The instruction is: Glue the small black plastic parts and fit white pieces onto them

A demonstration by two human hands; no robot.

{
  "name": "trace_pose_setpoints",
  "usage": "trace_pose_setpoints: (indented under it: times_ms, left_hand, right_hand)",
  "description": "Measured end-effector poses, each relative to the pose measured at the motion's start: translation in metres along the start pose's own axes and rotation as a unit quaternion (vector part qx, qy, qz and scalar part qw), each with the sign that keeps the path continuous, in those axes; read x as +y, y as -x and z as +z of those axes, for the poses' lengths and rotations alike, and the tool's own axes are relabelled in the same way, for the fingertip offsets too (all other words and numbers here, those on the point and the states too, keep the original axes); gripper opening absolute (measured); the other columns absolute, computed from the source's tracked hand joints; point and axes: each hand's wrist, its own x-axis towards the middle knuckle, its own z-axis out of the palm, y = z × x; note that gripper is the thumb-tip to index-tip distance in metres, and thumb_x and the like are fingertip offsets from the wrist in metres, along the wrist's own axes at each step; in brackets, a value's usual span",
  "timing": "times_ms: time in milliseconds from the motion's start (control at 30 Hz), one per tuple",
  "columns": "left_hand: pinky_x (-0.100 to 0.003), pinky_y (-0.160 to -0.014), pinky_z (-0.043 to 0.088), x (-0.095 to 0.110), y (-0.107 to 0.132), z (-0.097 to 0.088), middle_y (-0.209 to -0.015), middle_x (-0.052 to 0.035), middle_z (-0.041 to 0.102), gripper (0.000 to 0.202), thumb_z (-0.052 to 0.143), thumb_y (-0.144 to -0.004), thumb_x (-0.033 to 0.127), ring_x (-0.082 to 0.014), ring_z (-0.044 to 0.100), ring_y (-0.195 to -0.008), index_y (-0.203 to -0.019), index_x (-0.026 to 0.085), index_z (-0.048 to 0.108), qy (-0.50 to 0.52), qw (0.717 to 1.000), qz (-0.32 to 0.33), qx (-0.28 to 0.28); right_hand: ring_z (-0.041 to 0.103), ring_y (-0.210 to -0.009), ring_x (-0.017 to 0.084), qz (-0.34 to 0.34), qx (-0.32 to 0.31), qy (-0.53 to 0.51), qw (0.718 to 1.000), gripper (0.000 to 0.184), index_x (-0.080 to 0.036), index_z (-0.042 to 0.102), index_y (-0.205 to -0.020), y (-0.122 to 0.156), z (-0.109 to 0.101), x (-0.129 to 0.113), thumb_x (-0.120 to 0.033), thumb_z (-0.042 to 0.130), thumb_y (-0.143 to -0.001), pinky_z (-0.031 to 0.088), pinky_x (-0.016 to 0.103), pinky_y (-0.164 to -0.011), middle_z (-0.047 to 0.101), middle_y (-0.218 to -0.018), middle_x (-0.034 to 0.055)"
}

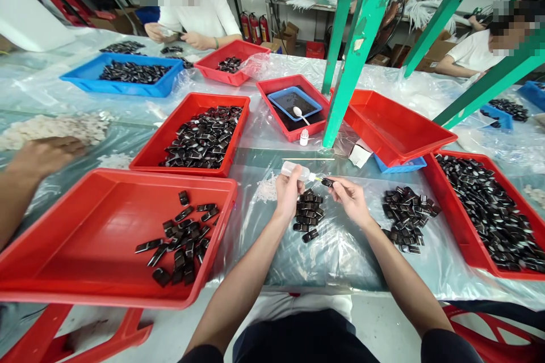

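Note:
My left hand [288,188] is closed around a small clear squeeze bottle [293,169] whose thin nozzle points right. My right hand [349,195] pinches one small black part [327,182] at the nozzle's tip. Both hands hover over the plastic-covered table. Just below them lies a small heap of black parts [309,212]. A larger heap of the same parts [406,215] sits to the right of my right hand.
A red tray [76,238] with several black parts stands front left, another fuller red tray [170,136] behind it. A red tray [457,221] full of parts is at right. Green posts [349,68] rise from mid-table. Another person's hand [42,156] reaches in at left; two people work at the back.

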Motion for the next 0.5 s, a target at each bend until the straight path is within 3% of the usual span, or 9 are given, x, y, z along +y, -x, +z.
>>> trace_pose_setpoints:
  times_ms: [133, 300, 500]
  left_hand:
    - [-0.022, -0.045, 0.027, 0.0039, 0.0018, 0.0022, -0.048, 0.0061, 0.040, 0.054, 0.082, -0.072, 0.062, -0.0059, 0.036, -0.043, -0.061, 0.019, 0.051, 0.003, 1.000, -0.007, 0.010]
    - [-0.022, -0.044, 0.027, 0.0067, 0.0023, 0.0040, -0.050, 0.0067, 0.042, 0.051, 0.084, -0.073, 0.058, -0.0055, 0.036, -0.043, -0.065, 0.019, 0.051, 0.025, 1.000, -0.006, 0.018]
    - [-0.022, -0.044, 0.026, 0.0060, 0.0027, 0.0037, -0.050, 0.0066, 0.042, 0.050, 0.084, -0.072, 0.058, -0.0054, 0.036, -0.043, -0.066, 0.019, 0.052, 0.029, 0.999, -0.007, 0.017]
  right_hand:
    - [0.051, -0.063, 0.013, -0.010, 0.006, 0.012, 1.000, 0.053, -0.020, 0.081, -0.110, 0.0011, 0.0004, -0.0031, -0.067, 0.062, -0.095, 0.043, 0.028, -0.056, 0.064, -0.083, 0.0044]
    - [0.056, -0.067, 0.015, -0.020, 0.021, 0.039, 0.999, 0.046, -0.023, 0.077, -0.122, 0.0021, -0.0006, -0.0034, -0.059, 0.069, -0.094, 0.047, 0.030, -0.061, 0.067, -0.090, 0.0051]
    - [0.056, -0.069, 0.015, -0.035, 0.034, 0.042, 0.998, 0.040, -0.025, 0.077, -0.118, 0.0013, 0.0004, 0.0001, -0.055, 0.073, -0.091, 0.049, 0.030, -0.065, 0.070, -0.099, 0.0056]
